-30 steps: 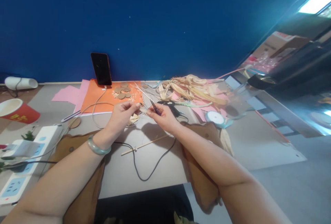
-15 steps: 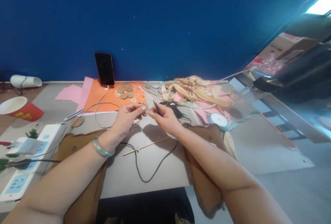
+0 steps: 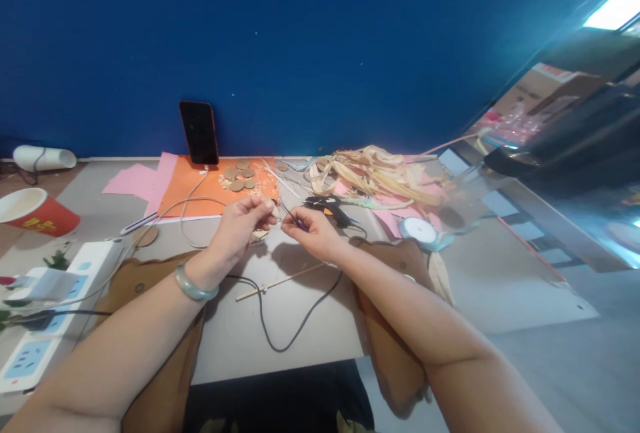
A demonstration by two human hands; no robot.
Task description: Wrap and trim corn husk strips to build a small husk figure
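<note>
Slim, dark, pointed hand tool with purplish grip (image 3: 300,223): in right hand (image 3: 306,226), tilted, tip far and left, above counter. Small pale thin piece (image 3: 276,211): at left hand's (image 3: 246,217) fingertips, mostly hidden; shape unclear.

A black phone (image 3: 199,132) stands by a blue wall (image 3: 310,53). Left of the phone, a white cup (image 3: 54,158) lies on its side, and nearer are a red cup (image 3: 55,218) and a plug strip (image 3: 55,332). Far right of the phone is a brown box (image 3: 543,92).
</note>
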